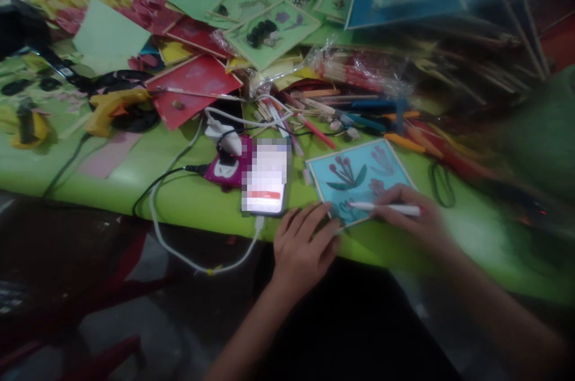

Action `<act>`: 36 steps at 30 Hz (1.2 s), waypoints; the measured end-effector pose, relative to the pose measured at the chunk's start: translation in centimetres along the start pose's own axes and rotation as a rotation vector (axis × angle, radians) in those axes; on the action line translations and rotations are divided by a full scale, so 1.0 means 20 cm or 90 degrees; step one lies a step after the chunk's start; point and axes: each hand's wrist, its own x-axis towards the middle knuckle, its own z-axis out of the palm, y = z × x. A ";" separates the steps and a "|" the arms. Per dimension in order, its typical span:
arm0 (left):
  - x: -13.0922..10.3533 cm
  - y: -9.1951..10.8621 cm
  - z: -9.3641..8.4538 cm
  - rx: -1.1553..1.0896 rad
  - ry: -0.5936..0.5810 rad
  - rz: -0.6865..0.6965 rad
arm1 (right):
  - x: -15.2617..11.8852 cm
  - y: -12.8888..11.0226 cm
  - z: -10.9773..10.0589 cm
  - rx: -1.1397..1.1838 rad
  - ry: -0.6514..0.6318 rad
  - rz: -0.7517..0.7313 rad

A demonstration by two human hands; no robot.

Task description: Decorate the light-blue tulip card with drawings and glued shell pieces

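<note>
A blue card with a pale frame lies near the table's front edge, with red flowers and green leaves on it. In my right hand is a white marker, held in a pinch with its tip on the card's lower part, at a flower outline. My left hand rests with fingers spread at the card's lower left corner and holds nothing. Just left of the card is a lit phone with a white cable plugged into its lower end.
Beside the phone sits a purple power strip with plugs and cables. A yellow glue gun lies at the left. Red and green framed cards, sticks and pens cover the back of the green table. A green sleeve shows at the right.
</note>
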 end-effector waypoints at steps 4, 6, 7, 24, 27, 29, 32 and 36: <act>0.00 0.00 0.00 -0.001 -0.007 -0.002 | 0.00 0.00 -0.01 -0.009 -0.030 0.007; 0.00 0.00 0.00 -0.004 -0.007 -0.003 | 0.00 -0.01 -0.01 -0.008 -0.034 0.012; 0.00 0.00 0.00 -0.004 -0.007 -0.004 | 0.00 -0.01 -0.01 -0.006 -0.030 0.013; 0.00 0.00 0.00 0.000 0.003 0.002 | 0.00 0.00 -0.01 0.000 -0.005 0.012; 0.00 0.00 0.00 -0.001 -0.003 0.000 | -0.01 0.00 -0.01 -0.004 -0.006 0.014; 0.00 0.00 0.00 -0.004 -0.004 -0.001 | -0.01 0.00 -0.02 0.003 -0.016 0.014; 0.00 0.00 0.00 -0.007 0.000 -0.003 | -0.01 -0.01 -0.02 0.019 -0.039 0.009; 0.00 0.00 0.00 -0.003 -0.007 0.001 | 0.00 -0.01 -0.01 0.017 -0.027 0.010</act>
